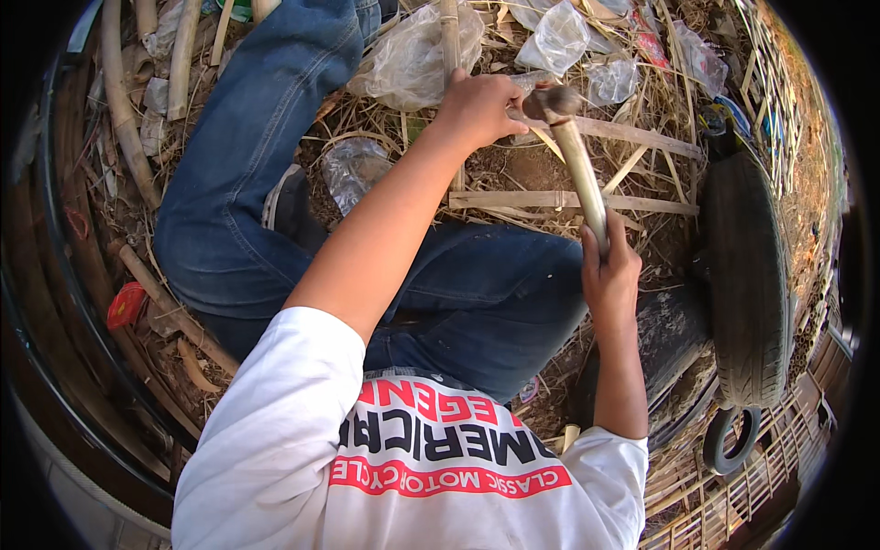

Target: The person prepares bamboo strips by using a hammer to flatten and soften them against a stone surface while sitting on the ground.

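Observation:
My right hand (611,270) grips the pale wooden handle of a hammer (579,165). The hammer's dark, rusty head (552,104) is beside the fingertips of my left hand (477,110). That left hand is closed, thumb and forefinger pinching the near end of a flat bamboo strip (637,135). Whether a nail is between those fingers, I cannot tell. Under the same hand runs an upright bamboo pole (450,37), partly covered by it. A second bamboo strip (522,199) lies crosswise, nearer to me, and passes behind the hammer handle.
My bent legs in jeans (247,137) surround the spot. Clear plastic bags (403,64) and dry straw litter the ground. Old tyres (747,275) stand on the right, near a woven bamboo lattice (706,504). Bamboo poles (119,101) and a red scrap (126,304) lie left.

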### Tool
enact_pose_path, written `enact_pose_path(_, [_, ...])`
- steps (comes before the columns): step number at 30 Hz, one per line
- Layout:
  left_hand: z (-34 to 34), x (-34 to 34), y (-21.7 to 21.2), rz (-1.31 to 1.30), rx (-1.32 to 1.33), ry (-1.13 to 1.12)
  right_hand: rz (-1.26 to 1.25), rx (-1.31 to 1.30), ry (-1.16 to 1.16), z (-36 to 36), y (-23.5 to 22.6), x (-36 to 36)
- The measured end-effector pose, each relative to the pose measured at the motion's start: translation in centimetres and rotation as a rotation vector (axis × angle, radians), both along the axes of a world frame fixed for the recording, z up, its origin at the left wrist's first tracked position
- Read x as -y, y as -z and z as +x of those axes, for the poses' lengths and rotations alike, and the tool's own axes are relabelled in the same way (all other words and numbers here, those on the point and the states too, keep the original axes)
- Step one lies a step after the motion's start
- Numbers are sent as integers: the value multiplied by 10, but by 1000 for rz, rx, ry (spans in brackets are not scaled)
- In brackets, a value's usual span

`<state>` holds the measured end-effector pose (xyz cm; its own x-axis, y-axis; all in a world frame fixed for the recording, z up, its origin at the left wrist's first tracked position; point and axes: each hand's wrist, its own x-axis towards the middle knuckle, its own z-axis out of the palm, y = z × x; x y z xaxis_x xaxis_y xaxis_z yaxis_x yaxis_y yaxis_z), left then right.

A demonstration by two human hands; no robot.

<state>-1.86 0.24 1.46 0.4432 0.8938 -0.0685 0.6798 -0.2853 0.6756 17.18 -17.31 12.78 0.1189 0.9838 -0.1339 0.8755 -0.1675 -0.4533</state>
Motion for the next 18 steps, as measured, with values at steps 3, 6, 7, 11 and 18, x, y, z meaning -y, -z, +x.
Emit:
enact_pose_path(3, [5,1,-2,-43,-53,15,69,-22,-14,11,0,-2])
enact_pose_path(6, [3,-1,4,1,81,13,192,-149,32,2,-11,0])
enact_pose_path(7, [2,-1,4,-3,94,4,139,-130,48,1,-9,0])
enact_pose_path(11, [4,0,-4,-27,-34,7,-9,40,-5,15,9,0])
enact_pose_path(18, [0,-2,1,-47,26,13,-3,-15,35,15,15,-1])
